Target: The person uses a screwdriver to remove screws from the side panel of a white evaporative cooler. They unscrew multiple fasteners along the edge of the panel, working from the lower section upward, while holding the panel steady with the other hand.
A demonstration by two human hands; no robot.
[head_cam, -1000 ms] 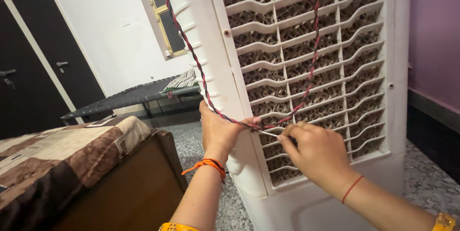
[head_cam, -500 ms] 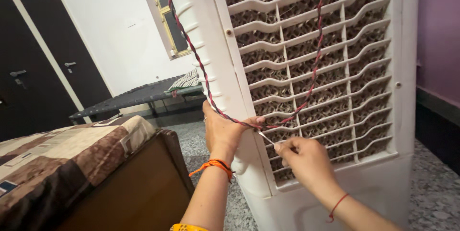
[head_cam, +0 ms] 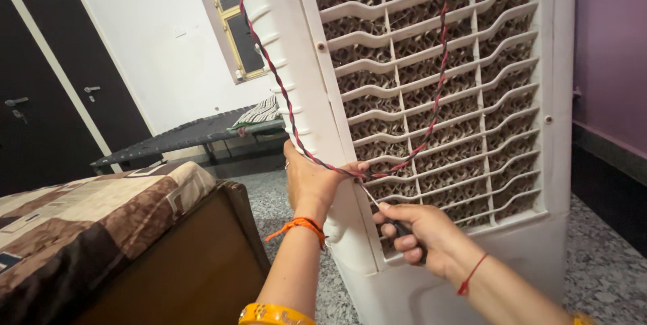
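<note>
Filling the right half of the view, a tall white plastic air cooler (head_cam: 337,96) stands on the speckled grey stone floor (head_cam: 606,278), its slatted grille panel (head_cam: 465,82) showing brown honeycomb pads behind wavy white louvres. To the near left sits a wooden bed with a brown and cream patchwork cover (head_cam: 87,224), and behind it, on the far left, dark double doors (head_cam: 47,89) stand against a white wall. Farther back, between bed and cooler, a low dark cot (head_cam: 182,137) carries a folded striped cloth (head_cam: 259,112). A twisted red and black cord (head_cam: 283,96) hangs down the cooler's left corner, dips to the lower part of the grille and climbs again across the louvres on the right. The left hand (head_cam: 313,180), with an orange thread on its wrist and a yellow bangle lower down the forearm, presses against the cooler's corner with its fingers closed on the cord at the lowest point of the loop. Just below and to the right, the right hand (head_cam: 421,234), a red thread at its wrist, is clenched round the dark handle of a thin screwdriver (head_cam: 381,209), whose metal shaft points up-left toward the spot where the cord is pinched. Both hands lie near each other without touching.
</note>
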